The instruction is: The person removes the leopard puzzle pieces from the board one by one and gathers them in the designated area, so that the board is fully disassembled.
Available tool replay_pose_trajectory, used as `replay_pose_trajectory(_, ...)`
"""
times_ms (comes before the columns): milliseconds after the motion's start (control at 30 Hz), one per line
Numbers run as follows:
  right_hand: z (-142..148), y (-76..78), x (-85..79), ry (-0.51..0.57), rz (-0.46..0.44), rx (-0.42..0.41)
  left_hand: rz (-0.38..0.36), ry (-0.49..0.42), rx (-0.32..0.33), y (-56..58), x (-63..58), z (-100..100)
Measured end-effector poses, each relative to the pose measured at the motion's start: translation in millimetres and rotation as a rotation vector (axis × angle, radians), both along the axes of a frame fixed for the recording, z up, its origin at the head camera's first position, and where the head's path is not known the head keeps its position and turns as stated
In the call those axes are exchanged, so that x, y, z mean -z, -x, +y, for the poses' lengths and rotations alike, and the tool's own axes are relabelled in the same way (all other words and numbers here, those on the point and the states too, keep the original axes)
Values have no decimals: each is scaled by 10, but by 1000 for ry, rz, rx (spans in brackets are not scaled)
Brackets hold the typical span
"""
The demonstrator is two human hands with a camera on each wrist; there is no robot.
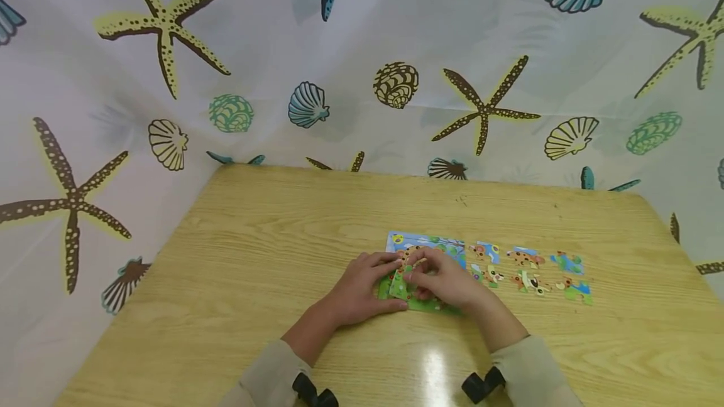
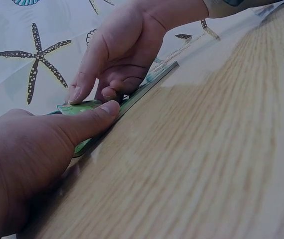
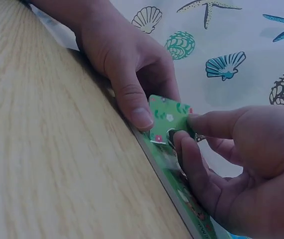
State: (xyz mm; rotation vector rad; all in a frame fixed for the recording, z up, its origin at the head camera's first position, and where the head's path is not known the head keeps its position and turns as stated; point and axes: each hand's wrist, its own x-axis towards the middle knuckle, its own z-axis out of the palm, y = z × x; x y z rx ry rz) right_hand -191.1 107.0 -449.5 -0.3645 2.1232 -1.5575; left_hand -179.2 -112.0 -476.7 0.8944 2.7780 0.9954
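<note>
A jigsaw puzzle board (image 1: 457, 247) with a blue and green picture lies flat on the table. At its lower left, a green puzzle piece (image 3: 164, 112) with small flowers stands tilted up from the board. My right hand (image 1: 444, 278) pinches this piece between thumb and fingers. Along the board's left side rests my left hand (image 1: 359, 291). Its fingers extend onto the picture, and its thumb (image 2: 94, 122) lies straight along the near edge, close to the piece. Both hands partly cover the board's middle and left.
Right of the board, several loose puzzle pieces (image 1: 526, 257) lie in two rows on the wooden table (image 1: 271, 231). A white curtain (image 1: 351, 36) printed with starfish and shells hangs behind the table and at its sides.
</note>
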Motion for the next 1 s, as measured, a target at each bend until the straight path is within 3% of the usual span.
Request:
replay_pose_trajectory(300,76,19,-45,16,-16,58,31,-8,10,17,-20,62)
replay_pose_trajectory(733,165,-52,-132,-86,40,91,48,11,11,62,-2,91)
replay_pose_trajectory(1000,208,-126,-99,14,2,91,44,-2,-13,29,30,24)
